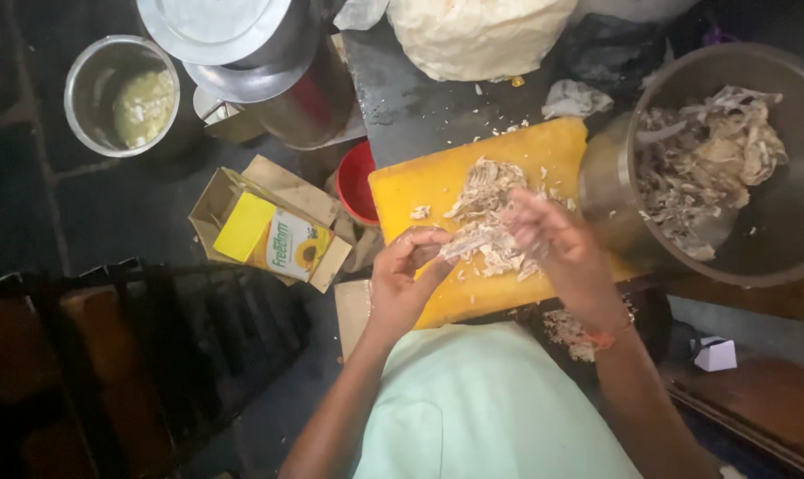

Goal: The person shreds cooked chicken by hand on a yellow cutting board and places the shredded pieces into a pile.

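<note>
1. Over a thick yellow rectangular cutting board (pixel 437 182), a person's two bare hands work a strip of pale shredded cooked meat (pixel 462 244).
2. The left hand (pixel 406 275) is curled, thumb and fingers pinched together on the near end of the strip, just above the board's front half.
3. The right hand (pixel 552 244) is partly blurred; its fingers bend down onto the other end of the strip, but whether they clamp it or merely press it cannot be told.
4. The strip stretches between the two hands and touches the loose heap of shredded meat (pixel 486 200) lying on the middle of the board, just beyond the fingertips.
5. To the right of the board stands a large round steel bowl (pixel 774 231), holding a tangle of darker pulled meat along its far side.
6. Behind the board rests a big cream-coloured lump of dough (pixel 477 35); a small red bowl (pixel 356 182) sits against the board's left edge.
7. Further left lie an open brown cardboard box with a yellow packet (pixel 273 235), and a small steel pot (pixel 122 93) containing pale chopped bits.
</note>
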